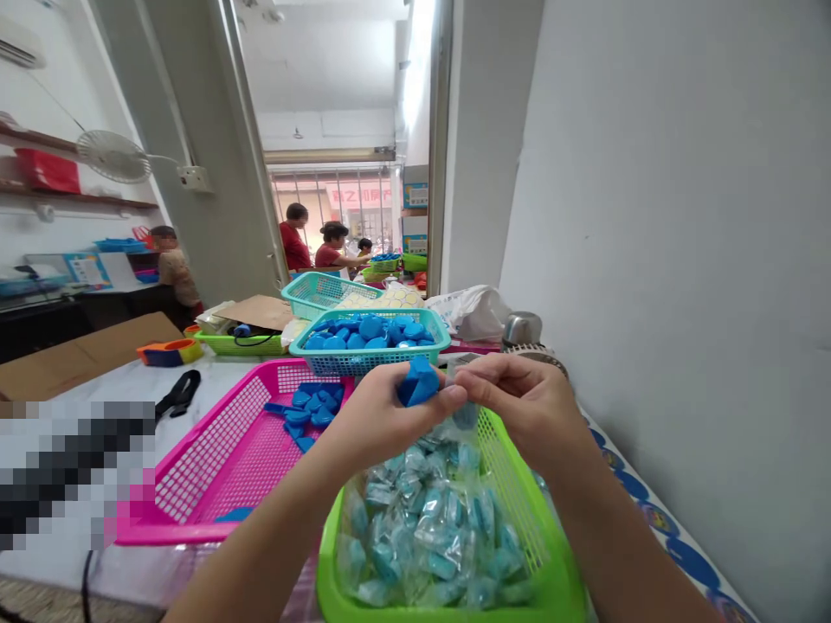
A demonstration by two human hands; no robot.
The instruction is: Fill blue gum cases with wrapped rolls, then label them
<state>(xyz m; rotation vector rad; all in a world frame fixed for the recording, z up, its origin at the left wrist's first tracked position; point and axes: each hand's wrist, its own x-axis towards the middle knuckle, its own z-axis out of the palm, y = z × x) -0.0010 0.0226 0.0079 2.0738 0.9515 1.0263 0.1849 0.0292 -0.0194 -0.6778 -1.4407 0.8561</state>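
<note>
My left hand is closed around a blue plastic piece, which pokes up between thumb and fingers. Close beside it, my right hand pinches a small clear plastic bag, whose lower part hangs down with something pale blue showing in it. Both hands are above a green basket filled with light blue items in clear bags. To the left, a pink basket holds loose blue plastic pieces. Behind the hands, a turquoise basket is heaped with round blue pieces.
An orange and blue tape dispenser and a black-handled tool lie on the left of the table. A white plastic bag and a metal container stand at the back right. A wall runs along the right. Several people sit farther away.
</note>
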